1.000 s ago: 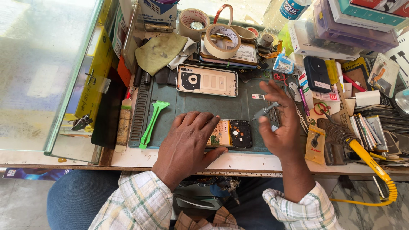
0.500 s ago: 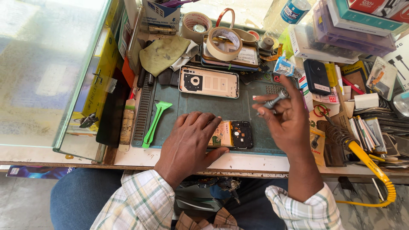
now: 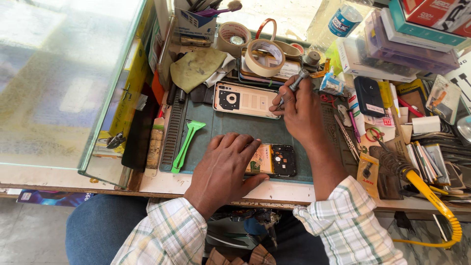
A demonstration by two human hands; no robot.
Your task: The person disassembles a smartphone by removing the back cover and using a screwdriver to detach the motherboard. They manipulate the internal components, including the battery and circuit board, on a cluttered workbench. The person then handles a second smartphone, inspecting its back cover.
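Observation:
An opened phone point(image 3: 274, 160) with its inner boards showing lies on the dark green work mat point(image 3: 230, 130). My left hand point(image 3: 223, 167) rests flat on its left part, fingers spread. My right hand point(image 3: 299, 110) is raised farther back over the mat and grips a small metal screwdriver point(image 3: 293, 86), tip pointing down toward the detached phone back cover point(image 3: 243, 100). The cover lies face down near the mat's far edge, with its camera cut-out at the left.
A green plastic pry tool point(image 3: 185, 145) lies left of the mat. Tape rolls point(image 3: 265, 56), a cloth point(image 3: 201, 68) and a tool cup point(image 3: 196, 19) sit at the back. Boxes, a black phone point(image 3: 369, 95), tweezers and a yellow coiled cable point(image 3: 434, 198) crowd the right. A glass pane point(image 3: 64, 83) stands on the left.
My right hand has moved away from the opened phone toward the back of the mat, carrying the screwdriver up near the back cover. My left hand has stayed on the phone.

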